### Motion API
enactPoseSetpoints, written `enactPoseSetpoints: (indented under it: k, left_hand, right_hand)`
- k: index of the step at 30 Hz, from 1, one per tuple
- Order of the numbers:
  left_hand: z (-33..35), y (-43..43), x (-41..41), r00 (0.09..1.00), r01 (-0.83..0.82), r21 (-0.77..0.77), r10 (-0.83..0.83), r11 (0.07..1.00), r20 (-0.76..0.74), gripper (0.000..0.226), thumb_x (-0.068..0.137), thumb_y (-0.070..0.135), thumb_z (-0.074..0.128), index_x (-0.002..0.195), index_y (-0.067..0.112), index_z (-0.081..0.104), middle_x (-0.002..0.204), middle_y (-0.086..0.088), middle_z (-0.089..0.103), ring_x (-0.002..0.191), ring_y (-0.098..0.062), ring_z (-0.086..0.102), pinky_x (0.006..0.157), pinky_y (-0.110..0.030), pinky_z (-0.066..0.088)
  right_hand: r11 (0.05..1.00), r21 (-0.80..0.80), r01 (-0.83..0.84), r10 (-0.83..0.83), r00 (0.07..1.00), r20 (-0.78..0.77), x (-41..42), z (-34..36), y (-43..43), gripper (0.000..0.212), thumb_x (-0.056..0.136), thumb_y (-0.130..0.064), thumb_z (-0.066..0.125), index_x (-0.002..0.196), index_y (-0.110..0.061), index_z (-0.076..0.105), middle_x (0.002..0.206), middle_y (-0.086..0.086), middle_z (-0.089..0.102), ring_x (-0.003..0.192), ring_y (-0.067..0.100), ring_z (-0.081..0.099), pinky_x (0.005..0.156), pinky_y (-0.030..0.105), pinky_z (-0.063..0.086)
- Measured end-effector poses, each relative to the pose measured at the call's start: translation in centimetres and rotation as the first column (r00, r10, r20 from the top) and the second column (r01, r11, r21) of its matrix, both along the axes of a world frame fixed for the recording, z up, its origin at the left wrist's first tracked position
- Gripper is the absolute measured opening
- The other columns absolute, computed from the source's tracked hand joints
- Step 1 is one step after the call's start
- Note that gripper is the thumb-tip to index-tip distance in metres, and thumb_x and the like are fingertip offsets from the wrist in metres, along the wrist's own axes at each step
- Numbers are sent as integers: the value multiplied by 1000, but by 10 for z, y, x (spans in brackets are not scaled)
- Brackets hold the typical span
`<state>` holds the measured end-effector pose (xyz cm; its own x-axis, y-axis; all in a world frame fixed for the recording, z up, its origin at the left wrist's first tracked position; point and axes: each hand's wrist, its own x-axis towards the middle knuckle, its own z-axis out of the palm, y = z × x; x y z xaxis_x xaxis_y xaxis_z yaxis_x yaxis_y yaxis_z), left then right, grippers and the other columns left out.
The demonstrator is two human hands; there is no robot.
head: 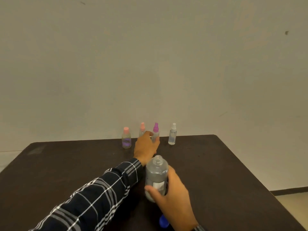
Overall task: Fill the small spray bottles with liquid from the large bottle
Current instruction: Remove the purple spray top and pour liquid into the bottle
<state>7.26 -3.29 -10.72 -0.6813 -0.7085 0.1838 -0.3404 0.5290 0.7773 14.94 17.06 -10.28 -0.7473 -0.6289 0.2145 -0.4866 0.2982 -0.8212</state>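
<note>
Several small clear spray bottles stand in a row at the table's far edge. From left: a squat one with a pink cap (pixel 126 138), a pink-topped one (pixel 142 130), a purple-topped one (pixel 155 133) and a white-topped one (pixel 172 135). My left hand (pixel 145 146) reaches across and grips the purple-topped bottle. Nearer to me, my right hand (pixel 173 192) holds the large clear bottle (pixel 156 176) upright, its neck uncapped.
A blue cap (pixel 163 221) lies on the dark brown table (pixel 225 164) beside my right wrist. A plain wall rises just behind the table's far edge. The table's right edge drops off to a light floor.
</note>
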Motion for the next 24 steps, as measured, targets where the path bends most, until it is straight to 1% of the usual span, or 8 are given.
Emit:
enactPoseSetpoints:
  k: [2, 4, 8, 10, 13, 19, 21, 24]
  left_hand:
    - [4, 0, 29, 999, 32, -16, -32, 999, -12, 26, 96, 50, 59, 111, 29, 56, 86, 10, 67, 72, -9, 69, 69, -27, 57]
    - [2, -1, 58, 999, 31, -80, -30, 996, 20, 34, 90, 58, 59, 111, 32, 61, 89, 9, 69, 84, -15, 69, 80, -36, 58]
    - [-3, 7, 120, 999, -3, -156, 10, 988, 43, 31, 88, 62, 61, 108, 39, 64, 74, 12, 63, 72, -7, 61, 67, -31, 52]
    - [-6, 16, 146, 998, -1, -193, 12, 981, 56, 32, 87, 63, 62, 109, 39, 65, 82, 13, 61, 74, -3, 57, 65, -28, 50]
    - [-9, 28, 173, 997, 10, -219, 6, 976, 75, 34, 85, 65, 62, 108, 39, 66, 94, 17, 62, 86, -1, 58, 75, -29, 55]
    - [-1, 47, 218, 996, 8, -221, 12, 975, 91, 33, 82, 66, 62, 104, 40, 65, 93, 22, 65, 91, -2, 61, 75, -29, 54]
    - [-1, 51, 232, 993, 29, -235, -1, 972, 120, 32, 84, 62, 64, 107, 40, 64, 95, 21, 65, 88, 0, 61, 74, -27, 54]
    - [-3, 52, 251, 989, 43, -226, -9, 973, 149, 34, 85, 59, 65, 112, 39, 63, 100, 22, 65, 91, 0, 61, 80, -30, 55]
  right_hand:
    - [1000, 13, 1, -2, 1000, 28, 1, 2, 0, 83, 77, -45, 81, 146, -39, 36, 139, -23, 50, 128, -2, 47, 113, 30, 39]
    - [1000, 12, -5, 4, 999, 34, 1, 2, 3, 80, 76, -46, 81, 142, -43, 37, 136, -24, 51, 124, -3, 48, 109, 27, 40]
    - [1000, -17, -20, 20, 1000, 11, 3, -2, 5, 71, 78, -46, 80, 133, -52, 36, 128, -29, 53, 117, -7, 50, 101, 21, 41]
    - [1000, -18, -12, 12, 1000, 8, 5, -2, 5, 71, 78, -45, 80, 135, -47, 38, 128, -25, 55, 118, -3, 53, 100, 24, 42]
    - [1000, 8, -15, 15, 1000, 13, 5, -2, 4, 68, 78, -45, 80, 133, -41, 40, 124, -20, 56, 117, 6, 56, 98, 26, 44]
    - [999, 45, -19, 18, 1000, 26, 5, 2, 3, 71, 78, -39, 82, 135, -22, 44, 131, -2, 59, 119, 18, 57, 97, 30, 45]
    - [996, 75, -39, 34, 997, 65, 3, 5, 5, 78, 76, -39, 85, 137, -20, 41, 134, 1, 58, 121, 19, 57, 98, 30, 45]
    - [993, 108, -42, 28, 991, 132, 3, 12, 10, 114, 65, -42, 91, 152, -15, 22, 153, 8, 41, 136, 24, 46, 112, 39, 40]
